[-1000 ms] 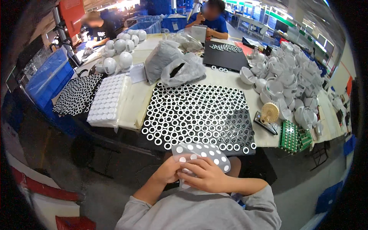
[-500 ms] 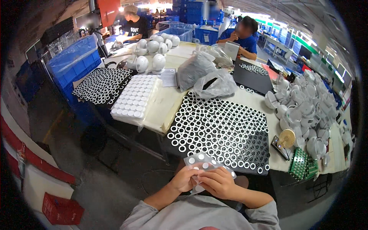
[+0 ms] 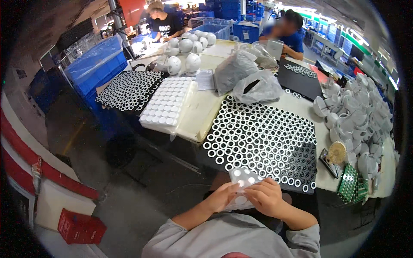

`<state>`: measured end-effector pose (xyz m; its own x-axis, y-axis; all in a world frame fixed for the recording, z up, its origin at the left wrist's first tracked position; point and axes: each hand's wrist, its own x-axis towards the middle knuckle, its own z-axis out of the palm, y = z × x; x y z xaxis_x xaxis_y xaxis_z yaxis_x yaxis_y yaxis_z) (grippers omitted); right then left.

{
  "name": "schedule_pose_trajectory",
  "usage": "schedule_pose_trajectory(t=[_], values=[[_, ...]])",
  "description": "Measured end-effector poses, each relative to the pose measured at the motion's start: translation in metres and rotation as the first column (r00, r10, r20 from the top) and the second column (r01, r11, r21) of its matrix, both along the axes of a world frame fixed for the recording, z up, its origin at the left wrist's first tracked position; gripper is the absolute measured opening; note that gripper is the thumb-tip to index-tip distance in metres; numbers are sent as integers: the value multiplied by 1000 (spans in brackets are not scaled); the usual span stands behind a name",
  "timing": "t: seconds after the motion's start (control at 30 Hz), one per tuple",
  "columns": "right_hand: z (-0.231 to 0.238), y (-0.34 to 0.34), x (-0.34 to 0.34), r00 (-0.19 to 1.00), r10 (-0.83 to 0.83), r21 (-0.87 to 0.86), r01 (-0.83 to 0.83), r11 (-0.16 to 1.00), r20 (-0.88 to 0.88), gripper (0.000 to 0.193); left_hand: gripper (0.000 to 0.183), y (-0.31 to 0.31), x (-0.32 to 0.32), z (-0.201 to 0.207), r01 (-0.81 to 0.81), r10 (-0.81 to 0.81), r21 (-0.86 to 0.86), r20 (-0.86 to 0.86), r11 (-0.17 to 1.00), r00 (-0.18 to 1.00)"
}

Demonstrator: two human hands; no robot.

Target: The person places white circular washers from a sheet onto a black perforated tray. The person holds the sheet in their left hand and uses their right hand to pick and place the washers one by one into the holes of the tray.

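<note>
Low in front of me, above my lap, both hands hold a thin translucent sheet (image 3: 246, 175) dotted with white round stickers. My left hand (image 3: 223, 197) pinches its left edge, thumb and fingers together. On the other side, my right hand (image 3: 266, 198) has its fingers bent over the sheet's right part. Whether a loose sticker sits between the fingertips cannot be made out. Just beyond the hands lies a black board (image 3: 210, 161) covered with rows of white rings (image 3: 229, 167); those at its near right look dark-centred.
Left of the board stands a tray of white round caps (image 3: 165, 105). Grey plastic bags (image 3: 234, 71) lie behind it. White dome housings (image 3: 355, 114) heap up at right, near a beige round fan (image 3: 337, 152) and green circuit boards (image 3: 346, 182). Two people sit across the tables.
The whole view has shifted, so the table appears farther right. My hands have drawn slightly apart, and the sheet between them is tilted more upright, with less of it showing.
</note>
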<state>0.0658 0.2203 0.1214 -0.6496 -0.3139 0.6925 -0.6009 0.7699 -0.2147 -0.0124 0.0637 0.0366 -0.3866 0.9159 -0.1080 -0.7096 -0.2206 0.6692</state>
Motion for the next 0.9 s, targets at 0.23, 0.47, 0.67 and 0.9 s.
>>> schedule_pose_trajectory(t=[0.23, 0.47, 0.67, 0.9], values=[[9, 8, 0, 998, -64, 49, 65, 997, -24, 21, 27, -10, 8, 19, -35, -74, -134, -726, 990, 683], [11, 6, 2, 993, -111, -5, 111, 994, -24, 18, 18, -7, 11, 47, -140, 20, -75, -815, 987, 579], [13, 6, 7, 977, -162, 10, 162, 987, 139, 18, 16, -5, 11, 40, -148, -11, -114, -827, 982, 562], [15, -3, 15, 970, -176, 8, 178, 984, 169, 18, 16, -1, 12, 36, -168, -3, -123, -817, 978, 577]])
